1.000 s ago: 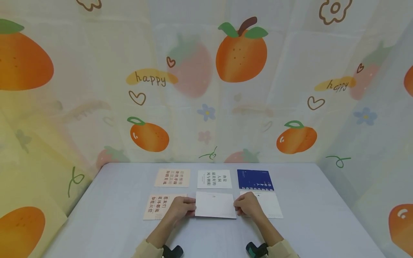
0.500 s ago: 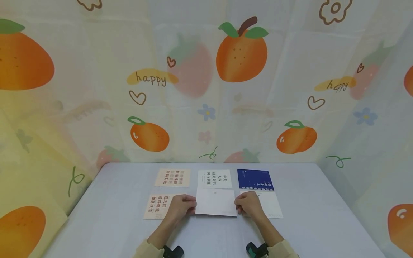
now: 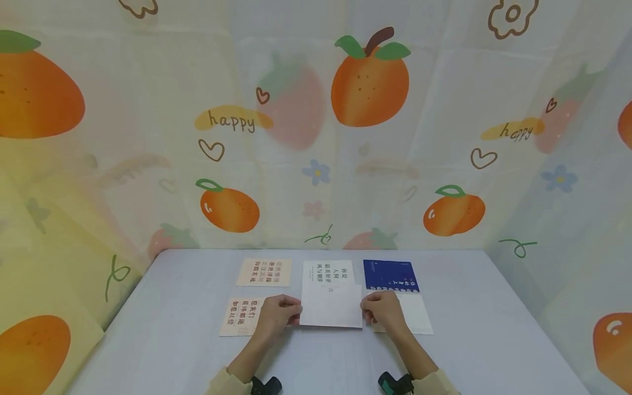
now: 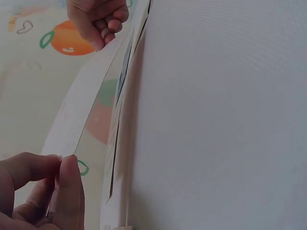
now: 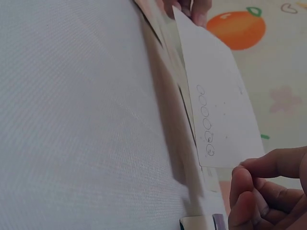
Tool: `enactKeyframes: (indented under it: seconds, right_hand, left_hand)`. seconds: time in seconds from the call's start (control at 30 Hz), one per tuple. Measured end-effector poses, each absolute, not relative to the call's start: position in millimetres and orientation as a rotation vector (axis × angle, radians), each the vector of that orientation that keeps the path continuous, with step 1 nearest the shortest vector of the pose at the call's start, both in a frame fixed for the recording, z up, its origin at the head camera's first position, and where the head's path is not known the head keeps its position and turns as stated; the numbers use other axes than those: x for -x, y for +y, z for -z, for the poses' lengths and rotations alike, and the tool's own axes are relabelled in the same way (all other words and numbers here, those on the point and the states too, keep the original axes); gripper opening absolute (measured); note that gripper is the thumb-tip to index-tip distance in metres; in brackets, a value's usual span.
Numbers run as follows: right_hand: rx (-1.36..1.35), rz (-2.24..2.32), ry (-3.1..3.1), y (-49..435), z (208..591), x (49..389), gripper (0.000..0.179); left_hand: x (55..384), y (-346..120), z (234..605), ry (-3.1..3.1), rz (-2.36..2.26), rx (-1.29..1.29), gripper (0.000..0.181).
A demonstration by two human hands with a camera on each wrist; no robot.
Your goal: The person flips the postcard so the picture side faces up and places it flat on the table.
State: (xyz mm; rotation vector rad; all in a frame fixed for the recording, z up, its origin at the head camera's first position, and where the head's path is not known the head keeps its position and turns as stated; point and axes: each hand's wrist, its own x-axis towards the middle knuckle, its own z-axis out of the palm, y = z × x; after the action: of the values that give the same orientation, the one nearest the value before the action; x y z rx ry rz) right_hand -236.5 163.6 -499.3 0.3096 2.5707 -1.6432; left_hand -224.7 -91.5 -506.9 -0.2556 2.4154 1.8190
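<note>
Both hands hold a white postcard (image 3: pixel 329 310) off the table, near the middle. My left hand (image 3: pixel 277 317) pinches its left edge between thumb and fingers. At the opposite edge my right hand (image 3: pixel 385 312) does the same. The right wrist view shows a row of printed circles on one face of this postcard (image 5: pixel 216 91). It covers the lower part of a white card with dark lettering (image 3: pixel 316 272) in the head view. Under my left hand lies a cream card with brown text (image 3: pixel 239 317), partly hidden; beside my right hand lies a plain white card (image 3: pixel 417 315).
Another cream card (image 3: pixel 264 272) lies at the back left, and a dark blue card (image 3: pixel 390 274) at the back right. The white-covered table (image 3: pixel 173 351) ends at a hanging fruit-print cloth (image 3: pixel 296 219).
The held postcard has risen and shifted slightly away from me, both hands moving with it. It now hides more of the white lettered card behind it. The other cards have stayed put.
</note>
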Motion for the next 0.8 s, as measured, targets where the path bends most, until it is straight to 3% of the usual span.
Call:
enactKeyframes:
  seconds: [0.8]
  right_hand:
    - [-0.258,1.819,2.515,161.2,488.3,227.7,0.013]
  left_hand:
    - [221.7,-92.9,500.2,2.489,-1.821,0.307,0.013]
